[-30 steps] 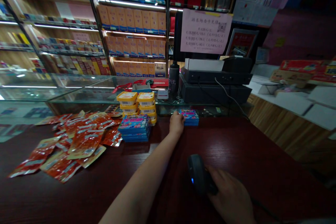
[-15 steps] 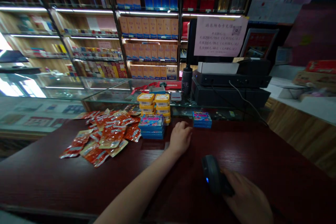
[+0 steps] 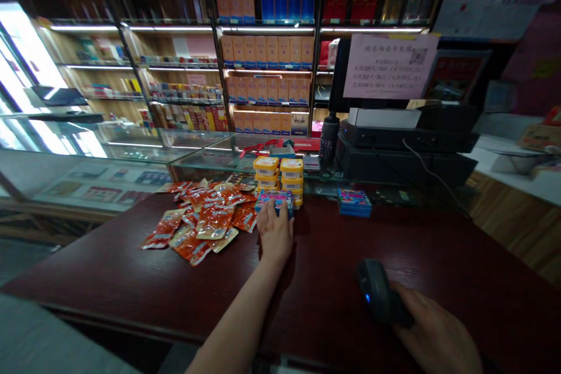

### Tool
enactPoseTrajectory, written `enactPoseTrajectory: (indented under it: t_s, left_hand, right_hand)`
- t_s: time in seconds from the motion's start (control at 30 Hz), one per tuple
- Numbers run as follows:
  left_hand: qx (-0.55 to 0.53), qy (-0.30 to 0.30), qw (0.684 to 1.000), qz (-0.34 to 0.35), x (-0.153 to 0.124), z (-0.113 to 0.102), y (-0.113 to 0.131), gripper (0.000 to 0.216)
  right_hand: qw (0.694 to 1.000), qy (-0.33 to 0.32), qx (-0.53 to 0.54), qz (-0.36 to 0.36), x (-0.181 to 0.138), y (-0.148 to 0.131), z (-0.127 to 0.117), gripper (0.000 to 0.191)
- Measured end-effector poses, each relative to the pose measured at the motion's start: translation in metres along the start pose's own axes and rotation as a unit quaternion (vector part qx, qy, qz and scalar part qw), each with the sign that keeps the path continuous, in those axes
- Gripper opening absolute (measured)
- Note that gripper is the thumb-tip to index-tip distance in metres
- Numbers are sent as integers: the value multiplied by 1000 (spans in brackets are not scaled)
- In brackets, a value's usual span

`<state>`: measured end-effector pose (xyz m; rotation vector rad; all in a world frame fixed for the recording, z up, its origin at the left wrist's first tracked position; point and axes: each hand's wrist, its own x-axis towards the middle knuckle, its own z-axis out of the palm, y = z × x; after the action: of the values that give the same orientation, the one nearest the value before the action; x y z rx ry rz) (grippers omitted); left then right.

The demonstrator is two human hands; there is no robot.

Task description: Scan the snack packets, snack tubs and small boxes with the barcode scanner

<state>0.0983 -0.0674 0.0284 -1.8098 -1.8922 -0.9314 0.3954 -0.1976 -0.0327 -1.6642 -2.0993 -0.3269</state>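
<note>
My left hand (image 3: 276, 235) lies over the near side of a stack of blue boxes (image 3: 274, 196) with pink lettering. Its fingers are a little apart and reach onto the top box; the hand covers most of the stack's front. Low on the right, my right hand (image 3: 436, 324) is wrapped round the handle of a black barcode scanner (image 3: 380, 292) with a lit blue light. Another short stack of blue boxes (image 3: 354, 203) stands farther right on the counter. Yellow-lidded tubs (image 3: 291, 168) are piled in two columns just behind the boxes at my left hand.
Several orange snack packets (image 3: 214, 219) lie heaped to the left on the dark red counter (image 3: 324, 280). A glass display case (image 3: 193, 152) runs behind. Black till equipment (image 3: 403, 155) with a hanging cable and a dark bottle (image 3: 328, 139) stand at the back right.
My left hand has moved left, from the counter between the two blue stacks onto the left stack. The right hand still holds the scanner. The view has turned somewhat left.
</note>
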Motion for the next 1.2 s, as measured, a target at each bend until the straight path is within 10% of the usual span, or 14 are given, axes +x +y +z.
enactPoseTrajectory:
  t_s: [0.67, 0.77, 1.0, 1.2]
  left_hand:
    - [-355, 61, 930, 70, -17, -21, 3, 13]
    - [-501, -14, 865, -25, -18, -10, 11, 16]
    - [-736, -204, 607, -219, -21, 11, 25, 46]
    - [-746, -221, 580, -239, -26, 21, 23, 48]
  right_hand:
    - [999, 10, 10, 31, 7, -15, -14, 35]
    - [999, 8, -6, 32, 9, -17, -16, 34]
    - [995, -25, 37, 87, 24, -29, -39, 32]
    - [955, -12, 254, 152, 34, -47, -57, 35]
